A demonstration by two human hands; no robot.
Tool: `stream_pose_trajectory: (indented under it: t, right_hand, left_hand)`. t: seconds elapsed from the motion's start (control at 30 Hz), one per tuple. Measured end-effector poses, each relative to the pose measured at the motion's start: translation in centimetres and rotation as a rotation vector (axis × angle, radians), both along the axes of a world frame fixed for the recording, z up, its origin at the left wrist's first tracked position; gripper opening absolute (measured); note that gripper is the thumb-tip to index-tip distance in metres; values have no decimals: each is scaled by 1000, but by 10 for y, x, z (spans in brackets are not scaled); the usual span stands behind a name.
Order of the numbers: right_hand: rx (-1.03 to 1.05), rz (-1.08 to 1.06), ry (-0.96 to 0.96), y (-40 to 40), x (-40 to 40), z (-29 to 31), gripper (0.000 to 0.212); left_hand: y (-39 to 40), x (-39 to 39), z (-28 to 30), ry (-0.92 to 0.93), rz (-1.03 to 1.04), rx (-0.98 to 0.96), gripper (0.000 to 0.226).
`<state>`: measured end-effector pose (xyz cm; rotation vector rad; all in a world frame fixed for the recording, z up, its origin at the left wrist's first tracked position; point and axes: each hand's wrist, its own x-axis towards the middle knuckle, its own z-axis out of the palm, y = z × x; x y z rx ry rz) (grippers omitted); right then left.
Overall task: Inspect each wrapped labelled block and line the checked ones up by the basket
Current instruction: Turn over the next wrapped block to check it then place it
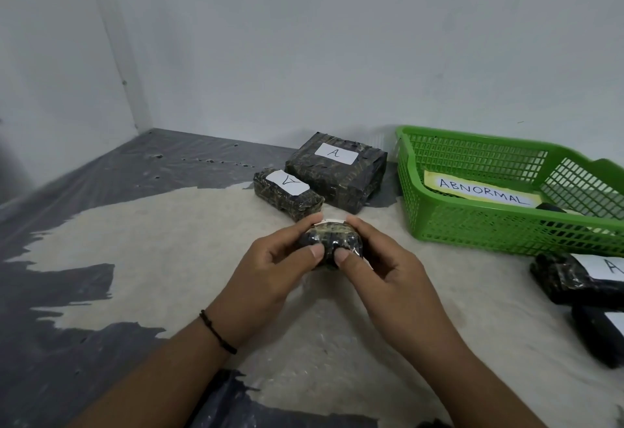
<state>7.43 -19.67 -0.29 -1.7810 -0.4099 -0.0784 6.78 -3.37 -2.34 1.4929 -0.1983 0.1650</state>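
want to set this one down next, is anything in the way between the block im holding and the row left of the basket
Nothing visible. The held block, gripped by the left hand and right hand, sits just in front of the small block; only bare surface lies between them, left of the basket.

left hand (270,265), right hand (388,268), both gripping

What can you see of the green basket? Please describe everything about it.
The green basket looks like plastic, with lattice walls and a solid rim. It sits upright on the pale surface near the wall, at the right, partly cut off by the frame edge. Inside lies a paper sign reading ABNORMAL and something dark. No hand touches it.
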Motion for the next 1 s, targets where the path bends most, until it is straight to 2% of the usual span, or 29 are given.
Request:
stream_pose_trajectory:
  t: [0.13,0.27,0.37,0.5,0.63,0.73,0.83,0.93,1.0]
  right_hand:
    - [14,-13,19,1,0,0,39]
    - [-6,-62,-9,4,2,0,44]
    - [-10,-38,8,3,1,1,30]
    - [5,12,44,2,1,3,36]
    - [-45,-31,-23,6,-1,2,53]
    - [6,-14,-21,6,-3,3,50]
    - [65,73,3,6,-2,2,47]
    - [42,56,-73,8,-1,-3,49]
    - [51,8,-135,8,0,-6,47]
  left_hand:
    - [1,-2,0,-50,-7,70,58]
    - [0,-3,-2,-27,-6,10,54]
    - [-1,-2,1,-68,47,65,46]
    - [1,-1,1,-91,79,62,44]
    - [-2,-3,-1,-65,37,-4,51]
    - [-3,-4,3,-108,72,43,53]
    - [-3,-4,5,-128,112,26,46]
    - [-3,-4,5,-97,94,-43,42]
    - [-4,-3,7,-22,55,-210,45]
